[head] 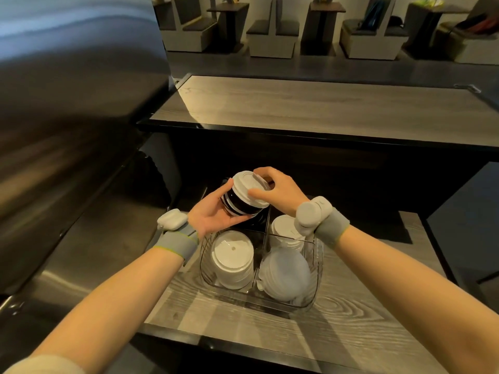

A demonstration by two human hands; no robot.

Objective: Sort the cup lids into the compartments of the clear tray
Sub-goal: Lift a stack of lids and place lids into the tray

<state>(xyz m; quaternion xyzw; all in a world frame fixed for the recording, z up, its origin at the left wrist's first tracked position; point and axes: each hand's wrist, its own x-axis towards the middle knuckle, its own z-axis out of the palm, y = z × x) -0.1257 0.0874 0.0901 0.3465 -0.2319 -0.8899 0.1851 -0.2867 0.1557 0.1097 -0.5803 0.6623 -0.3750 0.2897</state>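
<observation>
A stack of lids (pixel 244 197), black ones capped by a white lid, is held tilted above the far half of the clear tray (pixel 318 268). The left hand (pixel 213 213) cradles the stack from below with fingers curled around it; the right hand (pixel 278 188) pinches the white top lid by its rim. The tray sits on a grey wood-grain counter (pixel 351 327), toward its left edge. Its near-left compartment holds a stack of white lids (pixel 232 259); the near-right holds translucent lids (pixel 286 271) leaning on edge; the far-right holds more white lids (pixel 285 229); the far-left looks dark, its contents unclear. The counter's near and right parts lie bare. Steel surfaces (pixel 67 117) rise at left. A raised wooden ledge (pixel 297 103) runs behind, with booth seating (pixel 270 36) beyond.
</observation>
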